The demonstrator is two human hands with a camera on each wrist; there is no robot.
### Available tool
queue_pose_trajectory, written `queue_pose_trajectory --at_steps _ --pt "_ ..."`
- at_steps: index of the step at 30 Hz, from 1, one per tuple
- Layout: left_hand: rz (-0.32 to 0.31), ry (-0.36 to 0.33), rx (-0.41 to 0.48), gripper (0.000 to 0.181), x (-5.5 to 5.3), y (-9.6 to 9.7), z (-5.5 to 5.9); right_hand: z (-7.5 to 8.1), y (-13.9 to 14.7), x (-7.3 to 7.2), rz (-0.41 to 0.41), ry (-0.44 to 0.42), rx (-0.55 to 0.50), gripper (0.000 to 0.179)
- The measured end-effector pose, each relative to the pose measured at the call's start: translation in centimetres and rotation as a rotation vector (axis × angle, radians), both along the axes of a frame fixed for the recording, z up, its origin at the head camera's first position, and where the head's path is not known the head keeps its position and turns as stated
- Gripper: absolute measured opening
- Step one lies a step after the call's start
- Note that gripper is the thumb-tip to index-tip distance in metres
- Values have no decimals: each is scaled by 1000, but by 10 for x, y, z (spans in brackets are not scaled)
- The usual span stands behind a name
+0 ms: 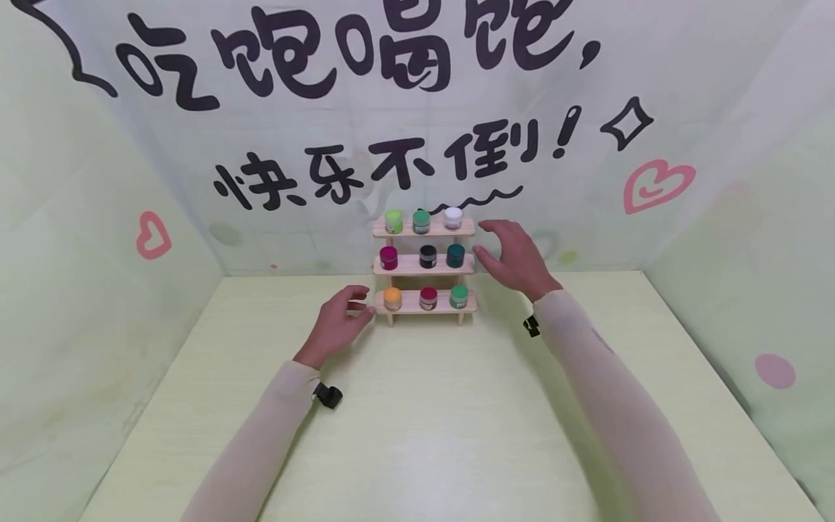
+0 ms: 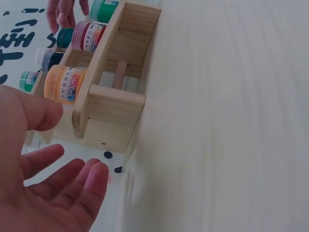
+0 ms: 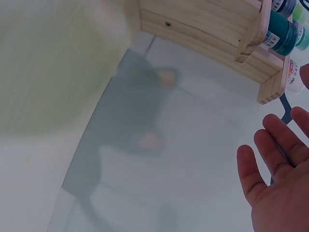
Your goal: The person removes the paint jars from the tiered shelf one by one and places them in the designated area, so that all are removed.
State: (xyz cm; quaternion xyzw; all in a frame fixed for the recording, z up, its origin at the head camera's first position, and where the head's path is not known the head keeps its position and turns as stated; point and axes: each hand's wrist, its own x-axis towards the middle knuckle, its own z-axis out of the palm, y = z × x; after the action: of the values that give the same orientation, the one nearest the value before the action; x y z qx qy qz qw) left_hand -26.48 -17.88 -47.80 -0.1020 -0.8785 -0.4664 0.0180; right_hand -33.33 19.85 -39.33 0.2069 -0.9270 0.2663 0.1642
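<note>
A small three-step wooden shelf is set at the back of the pale surface, and nine little paint jars are held on it, three on each step. On the top step, a light green jar, a green jar and a white jar are lined up from left to right. On the middle step, a magenta jar, a black jar and a dark teal jar are seen. On the bottom step, an orange jar, a red jar and a second green jar are placed. The left hand is held just beside the left end of the bottom step, near the orange jar, with its thumb and fingers spread apart and nothing held. The right hand is held just beside the right ends of the top and middle steps, with its thumb and fingers also apart and nothing held. Behind the shelf, a pale cloth is marked with big black writing and a pink heart.
</note>
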Motion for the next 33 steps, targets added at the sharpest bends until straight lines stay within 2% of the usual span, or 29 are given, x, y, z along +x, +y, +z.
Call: queue_pose_trajectory --at_steps 4,10,18,25,33 --pt "17 -8 27 50 1 6 -2 4 -8 -7 -3 -31 -82 53" --pt "50 -58 97 48 0 14 -5 8 -16 -13 -9 -54 -207 49" --pt "78 -79 152 39 -2 25 -5 13 -28 -28 -1 -53 -270 46" --pt "123 -141 243 35 -2 33 -3 14 -38 -39 16 -133 -315 49" --pt "164 -182 372 30 -8 39 -4 15 -47 -37 57 -104 -369 43"
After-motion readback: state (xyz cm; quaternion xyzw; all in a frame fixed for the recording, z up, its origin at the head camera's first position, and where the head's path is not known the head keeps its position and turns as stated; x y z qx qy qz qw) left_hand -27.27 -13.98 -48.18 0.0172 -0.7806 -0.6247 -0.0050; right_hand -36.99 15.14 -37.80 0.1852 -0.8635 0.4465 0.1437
